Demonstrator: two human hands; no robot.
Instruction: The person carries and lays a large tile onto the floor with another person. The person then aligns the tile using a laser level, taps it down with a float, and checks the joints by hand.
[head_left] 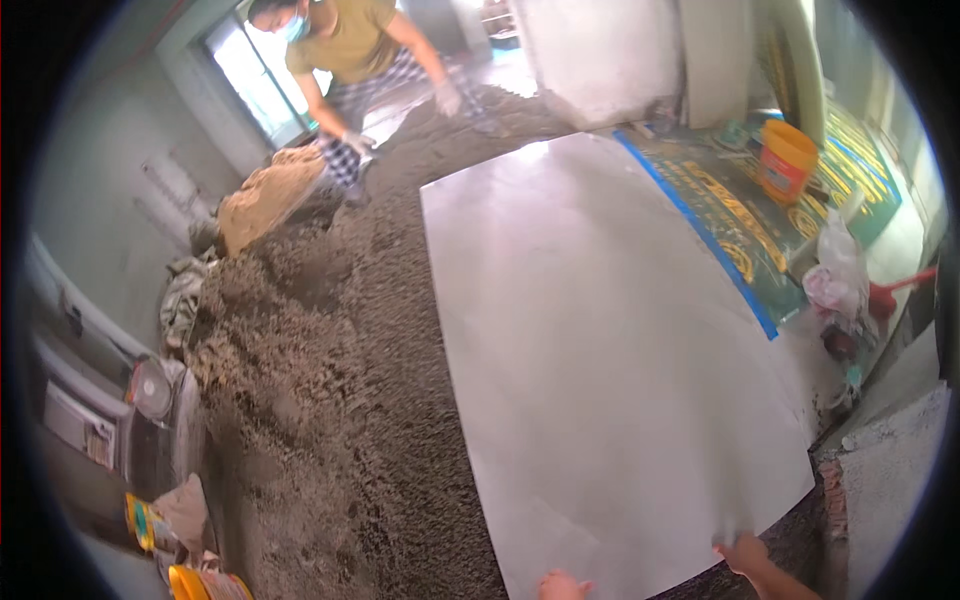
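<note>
A large, glossy pale grey floor tile (610, 330) lies lengthwise away from me on a bed of damp grey mortar (330, 400). My right hand (745, 556) is closed over its near edge toward the right corner, fingertips on the top face. Farther left along the same end, my left hand (565, 586) grips the tile, mostly cut off by the lower border of the head view. The undersides of both hands are hidden.
A masked co-worker (360, 60) in gloves bends over the mortar at the far left. Beside that person rises a heap of sand (265, 200). Blue tape (700, 235) edges a green printed sheet (690, 190) on the right, where an orange bucket (788, 160) stands. Rough masonry (890, 490) borders the near right.
</note>
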